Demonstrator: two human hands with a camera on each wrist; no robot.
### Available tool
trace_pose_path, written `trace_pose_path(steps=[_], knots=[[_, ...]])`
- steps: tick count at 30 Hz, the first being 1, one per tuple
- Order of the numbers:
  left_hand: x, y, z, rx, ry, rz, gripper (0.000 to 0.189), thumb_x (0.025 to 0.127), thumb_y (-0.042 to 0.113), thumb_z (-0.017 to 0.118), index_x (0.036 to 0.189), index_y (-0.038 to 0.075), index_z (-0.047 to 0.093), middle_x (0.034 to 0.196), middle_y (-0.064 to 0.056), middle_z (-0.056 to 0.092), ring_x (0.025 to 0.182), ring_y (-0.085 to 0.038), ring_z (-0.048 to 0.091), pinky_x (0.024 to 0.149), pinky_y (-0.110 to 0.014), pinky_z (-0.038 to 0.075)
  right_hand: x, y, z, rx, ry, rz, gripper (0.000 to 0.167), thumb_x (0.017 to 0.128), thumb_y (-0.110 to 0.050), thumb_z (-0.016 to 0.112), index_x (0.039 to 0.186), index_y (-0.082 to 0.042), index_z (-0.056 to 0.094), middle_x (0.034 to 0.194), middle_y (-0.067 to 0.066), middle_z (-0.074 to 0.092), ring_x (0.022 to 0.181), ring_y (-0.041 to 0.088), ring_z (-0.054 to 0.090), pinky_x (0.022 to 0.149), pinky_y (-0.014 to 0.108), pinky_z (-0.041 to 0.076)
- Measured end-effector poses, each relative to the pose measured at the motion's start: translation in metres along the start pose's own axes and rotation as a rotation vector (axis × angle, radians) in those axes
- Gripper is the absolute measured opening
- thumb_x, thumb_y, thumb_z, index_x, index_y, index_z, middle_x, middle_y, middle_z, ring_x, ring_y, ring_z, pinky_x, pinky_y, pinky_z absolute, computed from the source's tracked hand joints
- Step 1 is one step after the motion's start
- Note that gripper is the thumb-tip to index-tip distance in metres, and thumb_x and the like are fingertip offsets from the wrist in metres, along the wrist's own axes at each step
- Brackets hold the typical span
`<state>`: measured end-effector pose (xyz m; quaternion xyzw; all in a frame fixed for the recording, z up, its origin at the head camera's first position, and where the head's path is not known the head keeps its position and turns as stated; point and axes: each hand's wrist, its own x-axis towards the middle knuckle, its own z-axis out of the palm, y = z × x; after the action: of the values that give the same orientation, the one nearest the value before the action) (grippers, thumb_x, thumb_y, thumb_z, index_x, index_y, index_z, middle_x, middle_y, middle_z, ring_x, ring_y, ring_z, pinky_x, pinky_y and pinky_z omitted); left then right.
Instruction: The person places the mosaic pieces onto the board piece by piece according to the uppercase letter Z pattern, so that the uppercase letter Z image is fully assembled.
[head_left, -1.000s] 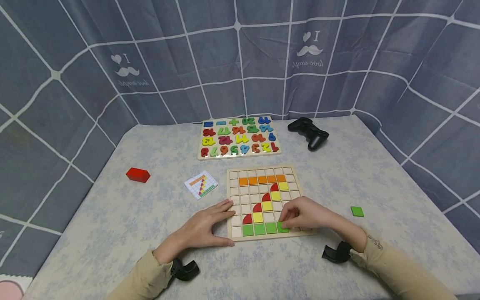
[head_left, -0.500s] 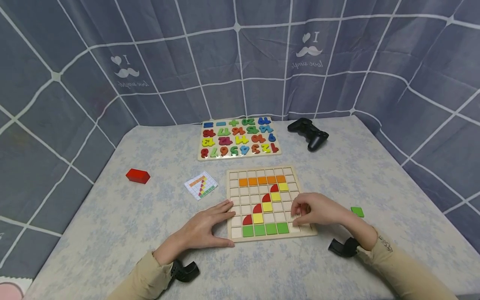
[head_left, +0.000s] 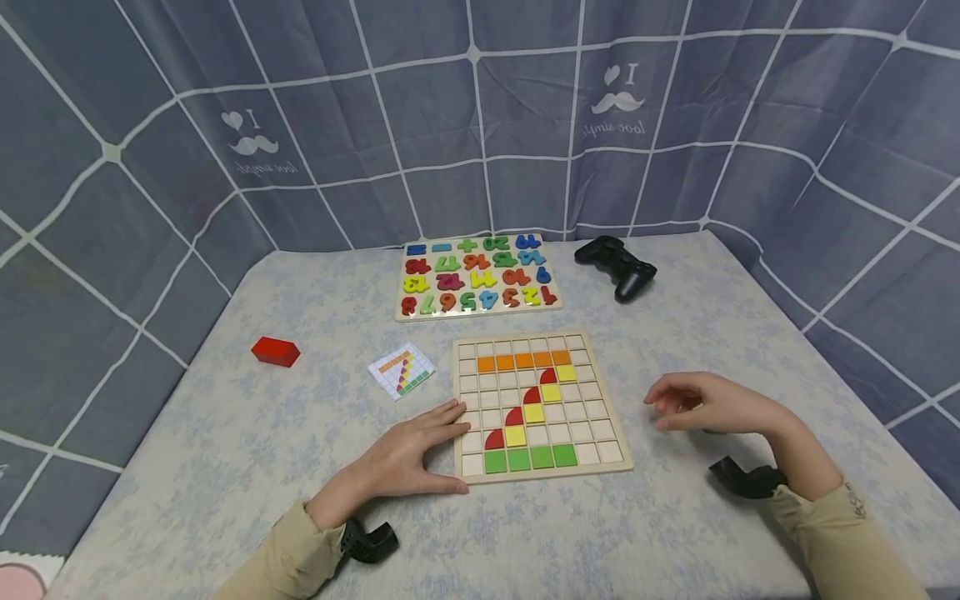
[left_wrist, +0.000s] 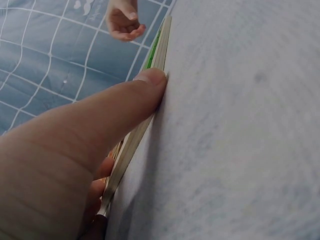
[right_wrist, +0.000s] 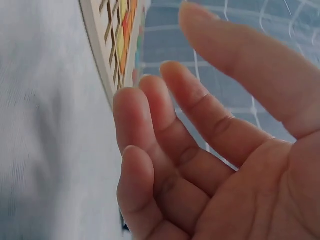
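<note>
A wooden grid board [head_left: 618, 465] lies at the middle of the table in the head view. Orange squares [head_left: 523, 360] form a row near its far side, red quarter-circles [head_left: 513, 416] and yellow squares [head_left: 533, 413] run diagonally, and green squares [head_left: 530, 458] line the near row. My left hand [head_left: 408, 450] rests at the board's left edge, thumb by the near corner, fingers spread. To the right of the board, above the table, is my right hand [head_left: 716, 404], its fingers loosely bent and holding nothing, as the right wrist view shows. It covers the loose green tile's spot.
A pattern card [head_left: 402, 370] lies left of the board and a red block [head_left: 275, 351] farther left. Behind the board are a number puzzle [head_left: 480, 277] and a black game controller [head_left: 617, 267]. A grey checked curtain [head_left: 525, 117] surrounds the table.
My right hand has let go of the fourth green square in the near row and moved right, off the board, over the loose green tile. My left hand has stayed put.
</note>
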<state>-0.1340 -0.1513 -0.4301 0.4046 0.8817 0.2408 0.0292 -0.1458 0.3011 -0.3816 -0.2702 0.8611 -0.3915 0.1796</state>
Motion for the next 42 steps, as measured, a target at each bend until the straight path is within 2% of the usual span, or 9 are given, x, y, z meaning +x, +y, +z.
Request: trace_pose_path(steps=[4, 10, 20, 26, 33, 42], knots=[[0.000, 0.000, -0.001, -0.003, -0.004, -0.003, 0.081, 0.076, 0.060, 0.068, 0.137, 0.010, 0.051, 0.150, -0.007, 0.033, 0.139, -0.019, 0.025, 0.107, -0.043, 0.033, -0.011, 0.010, -0.007, 0.057, 0.003, -0.011, 0.031, 0.089, -0.014, 0.066, 0.114, 0.002, 0.058, 0.097, 0.012, 0.060, 0.079, 0.012, 0.059, 0.064, 0.027, 0.051], [0.000, 0.000, -0.001, -0.009, -0.005, -0.002, 0.080, 0.076, 0.059, 0.068, 0.137, 0.010, 0.051, 0.150, -0.007, 0.033, 0.139, -0.019, 0.025, 0.107, -0.043, 0.032, -0.023, 0.022, -0.015, 0.099, 0.019, 0.031, 0.036, 0.088, -0.011, 0.067, 0.117, 0.006, 0.055, 0.103, 0.017, 0.058, 0.084, 0.011, 0.061, 0.067, 0.028, 0.053], [0.000, 0.000, 0.000, -0.006, 0.006, 0.014, 0.079, 0.076, 0.059, 0.068, 0.136, 0.009, 0.051, 0.149, -0.008, 0.033, 0.139, -0.019, 0.026, 0.106, -0.043, 0.034, -0.030, 0.035, -0.023, 0.107, 0.009, 0.054, 0.038, 0.088, -0.008, 0.066, 0.119, 0.010, 0.052, 0.105, 0.018, 0.058, 0.087, 0.010, 0.061, 0.071, 0.027, 0.053], [0.000, -0.001, 0.001, -0.013, 0.006, 0.019, 0.079, 0.077, 0.059, 0.068, 0.136, 0.009, 0.051, 0.149, -0.008, 0.033, 0.139, -0.019, 0.026, 0.106, -0.043, 0.033, -0.032, 0.040, -0.024, 0.070, 0.007, 0.057, 0.038, 0.086, -0.008, 0.068, 0.117, 0.009, 0.054, 0.104, 0.016, 0.059, 0.087, 0.010, 0.060, 0.072, 0.026, 0.052], [0.000, -0.001, 0.001, -0.003, 0.006, 0.021, 0.080, 0.077, 0.060, 0.067, 0.136, 0.009, 0.051, 0.149, -0.008, 0.033, 0.138, -0.020, 0.026, 0.106, -0.044, 0.033, -0.036, 0.050, -0.026, 0.080, 0.014, 0.036, 0.042, 0.083, -0.006, 0.070, 0.117, 0.012, 0.053, 0.105, 0.015, 0.060, 0.087, 0.013, 0.060, 0.072, 0.024, 0.052], [0.000, -0.001, 0.001, -0.003, 0.008, 0.022, 0.080, 0.077, 0.061, 0.067, 0.136, 0.009, 0.051, 0.149, -0.008, 0.033, 0.138, -0.020, 0.026, 0.106, -0.043, 0.033, -0.039, 0.058, -0.027, 0.072, 0.036, 0.005, 0.039, 0.082, 0.000, 0.070, 0.115, 0.012, 0.053, 0.099, 0.010, 0.057, 0.077, 0.012, 0.054, 0.062, 0.025, 0.049]])
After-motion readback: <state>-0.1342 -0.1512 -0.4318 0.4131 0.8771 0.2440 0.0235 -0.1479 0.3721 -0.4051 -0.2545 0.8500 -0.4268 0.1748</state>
